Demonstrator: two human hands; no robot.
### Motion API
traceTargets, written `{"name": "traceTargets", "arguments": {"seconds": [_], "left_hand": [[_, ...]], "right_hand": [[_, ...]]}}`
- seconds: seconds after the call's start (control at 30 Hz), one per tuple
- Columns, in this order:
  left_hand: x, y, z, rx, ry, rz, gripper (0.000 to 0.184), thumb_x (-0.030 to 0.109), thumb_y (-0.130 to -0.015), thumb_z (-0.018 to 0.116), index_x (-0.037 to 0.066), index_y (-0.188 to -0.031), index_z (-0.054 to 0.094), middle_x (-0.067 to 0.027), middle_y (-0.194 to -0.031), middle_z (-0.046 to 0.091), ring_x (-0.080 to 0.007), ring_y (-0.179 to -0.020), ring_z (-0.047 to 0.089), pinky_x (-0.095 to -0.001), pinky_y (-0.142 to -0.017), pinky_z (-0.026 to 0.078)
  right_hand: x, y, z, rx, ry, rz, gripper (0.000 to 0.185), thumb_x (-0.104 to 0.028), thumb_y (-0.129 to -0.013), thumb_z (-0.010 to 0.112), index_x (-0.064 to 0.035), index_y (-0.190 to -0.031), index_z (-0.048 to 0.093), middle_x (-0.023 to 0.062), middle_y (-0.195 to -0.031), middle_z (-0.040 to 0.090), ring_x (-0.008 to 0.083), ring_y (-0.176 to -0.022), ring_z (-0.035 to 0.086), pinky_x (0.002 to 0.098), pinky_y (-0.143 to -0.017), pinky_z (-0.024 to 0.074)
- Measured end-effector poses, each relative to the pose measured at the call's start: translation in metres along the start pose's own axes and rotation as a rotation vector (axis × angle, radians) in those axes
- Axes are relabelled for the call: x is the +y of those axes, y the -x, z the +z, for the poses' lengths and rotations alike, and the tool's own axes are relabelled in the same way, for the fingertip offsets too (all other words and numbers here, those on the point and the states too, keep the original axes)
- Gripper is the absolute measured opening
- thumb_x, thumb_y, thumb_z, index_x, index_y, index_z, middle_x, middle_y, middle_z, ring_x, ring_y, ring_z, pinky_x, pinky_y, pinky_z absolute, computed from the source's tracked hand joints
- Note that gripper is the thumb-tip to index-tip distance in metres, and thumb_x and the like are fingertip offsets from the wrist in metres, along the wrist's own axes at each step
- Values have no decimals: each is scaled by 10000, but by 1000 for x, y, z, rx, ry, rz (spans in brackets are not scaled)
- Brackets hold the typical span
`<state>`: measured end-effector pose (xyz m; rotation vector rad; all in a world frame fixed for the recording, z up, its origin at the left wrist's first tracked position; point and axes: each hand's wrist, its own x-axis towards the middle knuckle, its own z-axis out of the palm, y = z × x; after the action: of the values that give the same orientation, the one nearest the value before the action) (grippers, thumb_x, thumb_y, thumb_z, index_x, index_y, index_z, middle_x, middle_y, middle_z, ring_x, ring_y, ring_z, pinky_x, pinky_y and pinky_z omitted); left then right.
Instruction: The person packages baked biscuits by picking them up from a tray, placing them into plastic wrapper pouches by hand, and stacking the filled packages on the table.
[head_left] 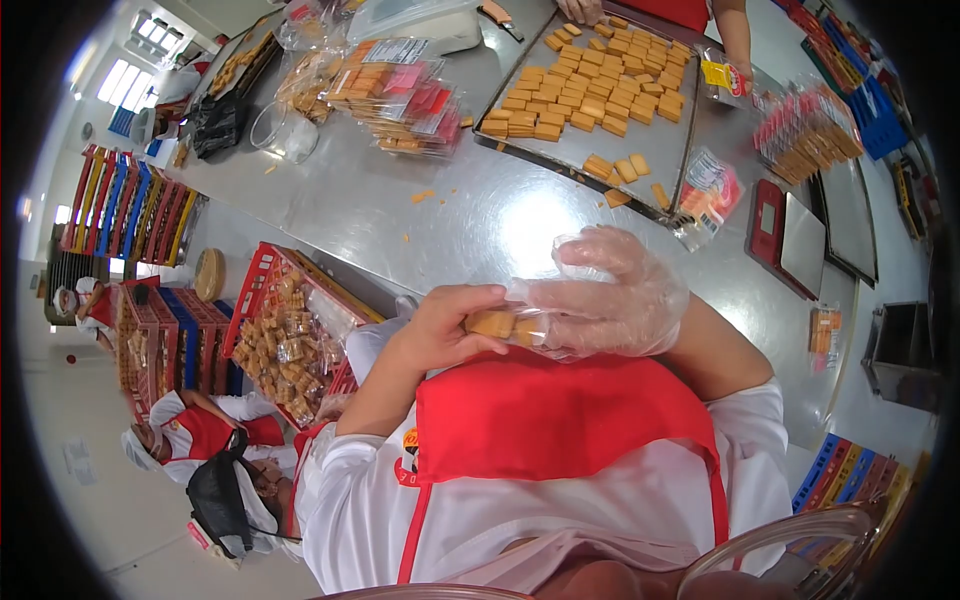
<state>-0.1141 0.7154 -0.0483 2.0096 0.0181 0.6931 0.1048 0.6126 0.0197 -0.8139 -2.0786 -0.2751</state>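
Close to my chest, my left hand (447,325), bare, has its fingers and thumb round one end of a small clear packet of tan biscuits (497,324). My right hand (615,295) wears a clear plastic glove and grips the packet's other end. Beyond my hands, a metal tray (560,161) on the steel table (350,215) bears many rectangular biscuits (590,85), with a few loose ones near its front edge. Stacked filled packets (405,100) lie left of the tray. A labelled packet (708,192) lies by its right front corner.
A co-worker's hands (735,75) are across the table by the tray. More packets (808,130) and a red scale (785,235) are at right. A red crate (262,300) of packed biscuits stands at left, near other people (200,430).
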Motion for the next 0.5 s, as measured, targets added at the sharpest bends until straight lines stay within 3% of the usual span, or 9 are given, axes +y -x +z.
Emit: {"name": "traceTargets", "arguments": {"seconds": [0.1, 0.17, 0.3, 0.4, 0.5], "left_hand": [[1, -3, 2, -31, 34, -31, 612, 240, -646, 755, 72, -1153, 456, -113, -922, 616, -276, -806, 615, -313, -680, 477], [3, -2, 5, -49, 57, -91, 624, 233, -659, 748, 71, -1177, 441, -118, -937, 617, -282, -827, 614, -312, -702, 477], [12, -13, 9, -60, 62, -358, 691, 184, -665, 749, 84, -1243, 385, -103, -854, 622, -189, -772, 599, -275, -692, 455], [4, -14, 6, -20, 244, -559, 733, 118, -665, 742, 87, -1277, 340, -88, -847, 615, -126, -786, 564, -256, -713, 436], [1, -19, 5, -30, 353, -657, 768, 22, -663, 727, 76, -1299, 299, -87, -911, 602, -116, -864, 547, -253, -765, 426]], "right_hand": [[-1, -6, -6, -123, -14, 64, 158, -193, -651, 686, -172, -767, 582, -3, -1099, 555, 252, -1004, 481, 379, -765, 439], [-3, -6, -6, -214, 38, 112, 245, -212, -618, 705, -180, -829, 586, 7, -1106, 553, 270, -1005, 489, 377, -785, 424], [-7, 0, 13, -308, 51, 274, 296, -143, -600, 700, -161, -874, 590, 53, -1110, 545, 291, -1024, 489, 388, -808, 417], [3, 13, 30, -29, -5, 349, 302, -219, -589, 717, -134, -847, 584, 80, -1098, 514, 316, -994, 504, 401, -790, 443], [8, 22, 27, -121, -83, 318, 309, -202, -590, 713, -106, -856, 588, 125, -1123, 495, 341, -1001, 497, 401, -811, 438]]}}
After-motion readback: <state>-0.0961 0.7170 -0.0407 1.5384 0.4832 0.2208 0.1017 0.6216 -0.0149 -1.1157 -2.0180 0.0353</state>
